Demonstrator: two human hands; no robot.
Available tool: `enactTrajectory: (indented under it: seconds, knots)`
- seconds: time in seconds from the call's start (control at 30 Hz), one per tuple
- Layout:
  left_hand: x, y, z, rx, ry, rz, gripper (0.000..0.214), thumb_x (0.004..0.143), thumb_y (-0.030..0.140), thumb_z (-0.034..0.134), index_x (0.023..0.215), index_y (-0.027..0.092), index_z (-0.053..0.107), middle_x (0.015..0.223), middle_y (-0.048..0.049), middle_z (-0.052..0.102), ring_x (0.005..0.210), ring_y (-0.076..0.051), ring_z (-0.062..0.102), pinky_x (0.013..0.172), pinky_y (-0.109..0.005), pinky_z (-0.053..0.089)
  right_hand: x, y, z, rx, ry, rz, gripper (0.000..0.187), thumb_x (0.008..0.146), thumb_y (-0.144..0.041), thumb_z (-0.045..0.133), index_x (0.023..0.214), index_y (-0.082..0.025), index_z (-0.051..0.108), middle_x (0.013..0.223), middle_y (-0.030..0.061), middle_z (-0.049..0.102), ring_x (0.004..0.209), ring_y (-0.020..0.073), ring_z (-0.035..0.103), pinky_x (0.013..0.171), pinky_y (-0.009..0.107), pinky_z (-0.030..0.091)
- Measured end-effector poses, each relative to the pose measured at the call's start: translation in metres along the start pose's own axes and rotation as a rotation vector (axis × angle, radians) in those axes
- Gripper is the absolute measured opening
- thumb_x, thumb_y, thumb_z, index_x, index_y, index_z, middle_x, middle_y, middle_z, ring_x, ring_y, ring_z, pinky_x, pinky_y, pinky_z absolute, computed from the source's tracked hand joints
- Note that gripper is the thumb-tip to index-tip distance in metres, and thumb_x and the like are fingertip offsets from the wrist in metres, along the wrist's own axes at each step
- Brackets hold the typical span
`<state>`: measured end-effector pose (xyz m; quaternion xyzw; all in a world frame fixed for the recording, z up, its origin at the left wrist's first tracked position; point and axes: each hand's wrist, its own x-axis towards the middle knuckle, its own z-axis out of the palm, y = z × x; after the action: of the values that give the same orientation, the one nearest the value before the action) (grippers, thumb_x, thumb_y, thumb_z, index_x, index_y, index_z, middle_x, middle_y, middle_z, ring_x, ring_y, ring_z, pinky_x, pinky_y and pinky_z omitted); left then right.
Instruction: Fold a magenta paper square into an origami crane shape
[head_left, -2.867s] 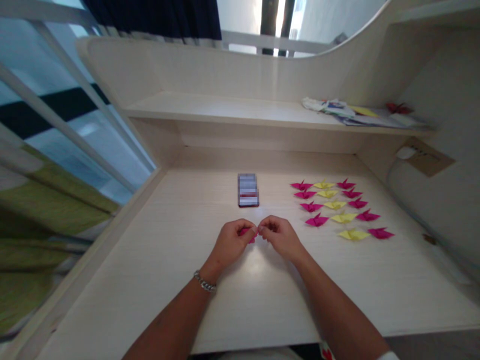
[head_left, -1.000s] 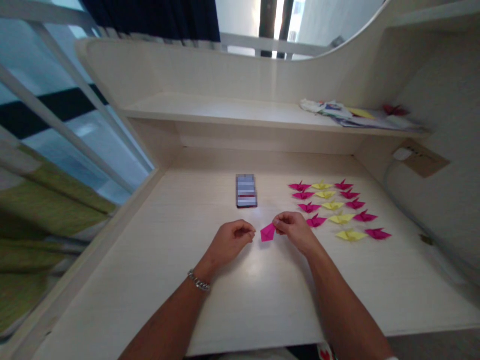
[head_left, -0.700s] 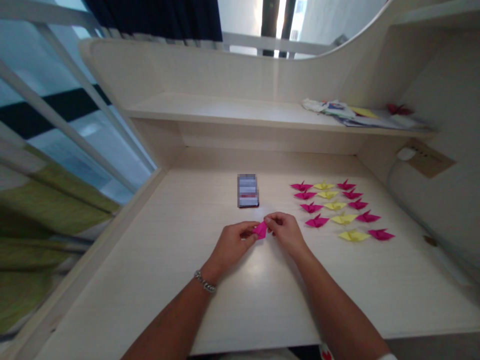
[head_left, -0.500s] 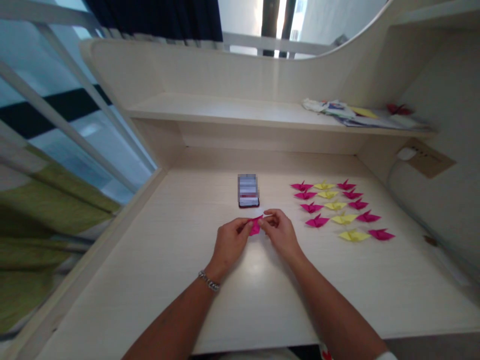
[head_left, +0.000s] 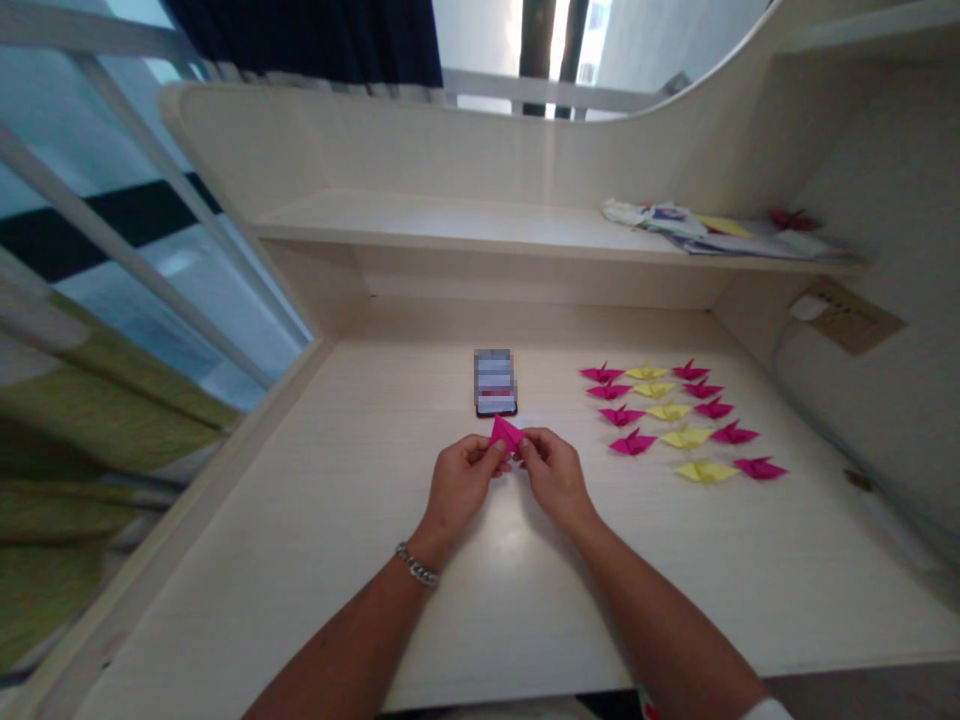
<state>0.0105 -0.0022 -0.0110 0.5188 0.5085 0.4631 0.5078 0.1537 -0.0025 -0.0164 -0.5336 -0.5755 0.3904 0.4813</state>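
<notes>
From the head camera, your left hand and right hand meet just in front of the phone, on the side nearer you. Both pinch the pink folded paper. Thumb and fingertips of each hand close narrowly on its lower edges, and its point stands up toward the phone. The paper is between your fingertips, lifted a little off the desk and nearly touching the phone's near end. A bracelet sits on your left wrist.

To the right of the phone lie the finished paper figures, pink and yellow in three rows, well apart from your hands. Behind the phone and above it runs a shelf with loose papers at its right end.

The grip is small and close to the edges, so I judge the paper could slip or crease crookedly if one hand pulls harder than the other. Your right forearm lies near the rows, so a wide sweep could scatter them. A push forward could nudge the phone.
</notes>
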Motion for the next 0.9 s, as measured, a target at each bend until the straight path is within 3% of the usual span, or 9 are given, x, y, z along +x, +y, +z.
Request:
enactTrajectory:
  seconds: [0.1,0.2,0.27,0.37,0.5,0.7,0.9]
  knots:
    - [0.000,-0.002,0.000,0.020,-0.031,0.004,0.030,0.078,0.041,0.062,0.079,0.012,0.065,0.070,-0.0070,0.069,0.063,-0.016,0.064,0.064,-0.028,0.052,0.003,0.004,-0.001,0.075,-0.033,0.083,0.021,0.082,-0.032,0.053,0.088,-0.015,0.064,0.073,0.0042,0.066,0.067,0.0161,0.062,0.062,0.027,0.048]
    - [-0.001,-0.001,-0.001,0.070,-0.074,0.023,0.028,0.078,0.040,0.060,0.078,0.012,0.066,0.069,-0.0061,0.068,0.062,-0.016,0.063,0.061,-0.027,0.050,0.003,0.003,-0.002,0.106,-0.011,0.061,0.026,0.076,-0.032,0.061,0.097,-0.016,0.064,0.079,0.0044,0.068,0.070,0.0158,0.061,0.062,0.026,0.048]
    - [-0.001,0.001,-0.002,0.102,-0.112,0.042,0.028,0.079,0.040,0.060,0.077,0.013,0.066,0.067,-0.0054,0.067,0.061,-0.015,0.062,0.060,-0.026,0.048,0.003,0.000,-0.003,0.144,0.001,0.060,0.024,0.075,-0.034,0.063,0.092,-0.016,0.066,0.077,0.0041,0.067,0.068,0.0149,0.060,0.061,0.025,0.047]
    - [-0.001,0.003,-0.003,0.083,-0.127,0.031,0.028,0.078,0.040,0.061,0.077,0.013,0.066,0.068,-0.0056,0.067,0.062,-0.015,0.062,0.061,-0.026,0.049,0.003,-0.003,-0.004,0.274,-0.030,0.202,0.027,0.074,-0.041,0.062,0.077,-0.015,0.065,0.066,0.0028,0.064,0.059,0.0132,0.056,0.055,0.025,0.047]
    - [0.000,0.005,-0.003,-0.058,-0.106,-0.047,0.029,0.076,0.042,0.063,0.075,0.013,0.065,0.070,-0.0055,0.067,0.063,-0.015,0.062,0.062,-0.028,0.052,0.004,-0.006,-0.006,0.408,-0.075,0.349,0.032,0.071,-0.046,0.063,0.076,-0.015,0.065,0.065,0.0030,0.063,0.057,0.0133,0.057,0.052,0.024,0.047]
    - [-0.003,0.011,-0.002,-0.159,-0.134,-0.069,0.030,0.074,0.043,0.065,0.075,0.013,0.064,0.075,-0.0048,0.063,0.067,-0.016,0.061,0.060,-0.030,0.057,0.005,-0.003,-0.008,0.262,0.009,0.125,0.027,0.070,-0.035,0.066,0.089,-0.016,0.067,0.076,0.0045,0.067,0.064,0.0149,0.058,0.059,0.027,0.048]
    - [-0.007,0.012,0.001,-0.187,-0.135,-0.085,0.030,0.072,0.041,0.068,0.082,0.013,0.064,0.081,-0.0061,0.065,0.073,-0.017,0.063,0.062,-0.033,0.059,0.001,-0.007,-0.007,0.114,0.065,0.042,0.017,0.075,-0.032,0.061,0.078,-0.016,0.066,0.070,0.0037,0.066,0.063,0.0158,0.058,0.060,0.027,0.046]
